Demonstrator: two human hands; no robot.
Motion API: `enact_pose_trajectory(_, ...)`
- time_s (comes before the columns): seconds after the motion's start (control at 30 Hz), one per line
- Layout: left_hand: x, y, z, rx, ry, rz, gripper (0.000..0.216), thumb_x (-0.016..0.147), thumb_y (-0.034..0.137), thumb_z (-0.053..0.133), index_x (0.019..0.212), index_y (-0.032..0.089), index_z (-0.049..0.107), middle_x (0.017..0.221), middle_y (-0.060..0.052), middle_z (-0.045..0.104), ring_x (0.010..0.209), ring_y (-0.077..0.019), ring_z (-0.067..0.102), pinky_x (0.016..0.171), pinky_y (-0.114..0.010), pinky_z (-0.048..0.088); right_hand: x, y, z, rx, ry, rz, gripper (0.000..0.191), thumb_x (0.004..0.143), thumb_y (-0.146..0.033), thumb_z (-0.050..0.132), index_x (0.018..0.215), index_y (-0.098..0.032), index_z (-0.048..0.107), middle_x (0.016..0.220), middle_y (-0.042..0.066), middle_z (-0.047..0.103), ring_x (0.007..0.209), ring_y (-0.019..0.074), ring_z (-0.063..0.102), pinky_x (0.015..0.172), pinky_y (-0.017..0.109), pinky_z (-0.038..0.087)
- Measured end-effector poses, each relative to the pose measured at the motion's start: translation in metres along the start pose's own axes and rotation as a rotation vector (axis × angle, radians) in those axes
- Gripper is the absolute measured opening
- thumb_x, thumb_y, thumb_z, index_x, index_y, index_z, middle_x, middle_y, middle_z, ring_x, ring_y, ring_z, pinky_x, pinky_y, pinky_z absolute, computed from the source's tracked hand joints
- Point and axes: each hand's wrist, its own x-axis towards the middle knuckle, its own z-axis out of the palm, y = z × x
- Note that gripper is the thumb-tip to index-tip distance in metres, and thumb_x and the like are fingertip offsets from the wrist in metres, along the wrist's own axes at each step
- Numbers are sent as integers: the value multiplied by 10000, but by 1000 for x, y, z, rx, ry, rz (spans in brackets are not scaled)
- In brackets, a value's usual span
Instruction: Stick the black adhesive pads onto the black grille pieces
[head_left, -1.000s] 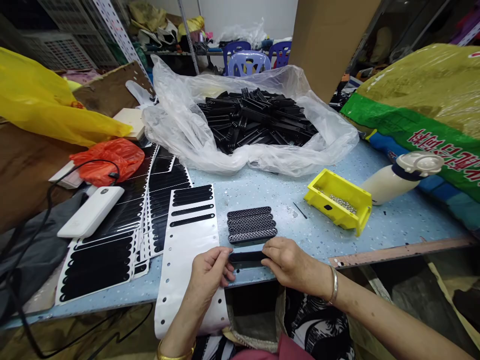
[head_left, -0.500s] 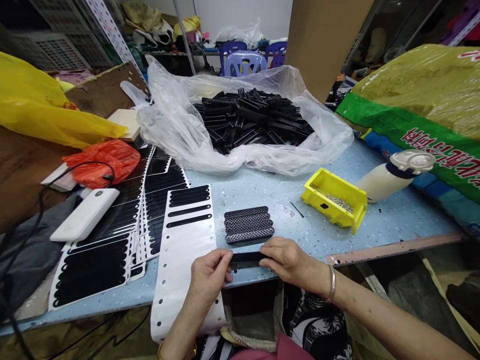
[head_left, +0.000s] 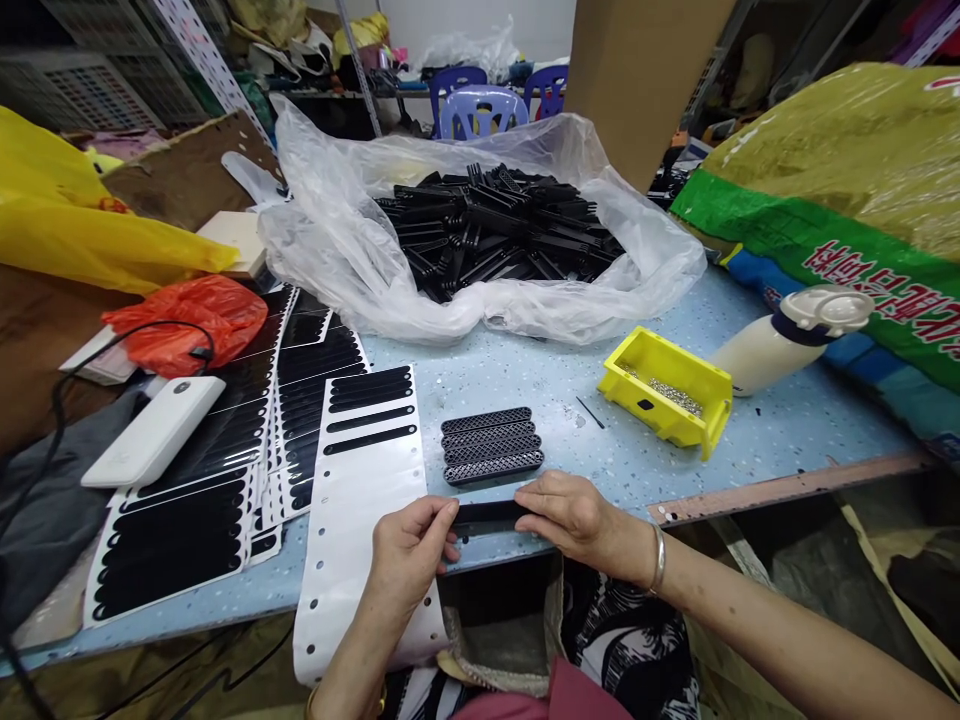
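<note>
A flat black strip (head_left: pixel 487 514) is stretched between my two hands at the table's front edge. My left hand (head_left: pixel 412 545) pinches its left end between thumb and fingers. At the right end, my right hand (head_left: pixel 566 515) closes over it with fingertips together. Just behind lies a row of several black plastic bars (head_left: pixel 492 444) with a lattice pattern, side by side. Left of them, a white backing sheet (head_left: pixel 367 510) carries a few black stickers (head_left: pixel 370 439) near its far end and partly hangs over the edge under my left forearm.
A clear plastic bag (head_left: pixel 322 250) full of black parts (head_left: pixel 510 225) fills the back. Rightward stand a yellow bin (head_left: pixel 664 395) of small metal pieces and a cream bottle (head_left: pixel 791 340). Sheets of black stickers (head_left: pixel 176 540), a white power bank (head_left: pixel 154 432) and a red bag (head_left: pixel 191 325) lie left.
The camera view has shifted slightly, so the table things sit a little further left and up. Both hands keep the same hold on the black strip.
</note>
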Motion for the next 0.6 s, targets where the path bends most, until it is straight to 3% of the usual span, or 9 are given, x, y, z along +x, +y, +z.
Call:
enact_pose_trajectory(0.23,1,-3,-2,30,-14,7,367,693,501,684,753,140,714,469,5,599,395,-135,587,326,-188,436,0,7,3,88,48,69,245,896,-344,627,1019,-147,706,837,76,728,731,169,634,658,304,546)
enact_pose_trajectory(0.5,0,-4,-2,20,-12,-5,379,685,502,695,780,136,715,482,5,609,412,-138,598,341,-192,451,-3,6,1,-10,-27,-30,237,931,-225,577,1135,-121,638,904,94,707,793,181,632,705,341,534)
enact_pose_trajectory(0.6,0,-4,-2,25,-16,-8,375,684,502,694,767,137,714,480,5,607,410,-138,598,338,-190,448,-3,7,2,26,13,-27,231,915,-238,605,1102,-113,659,897,95,717,763,175,632,689,331,535)
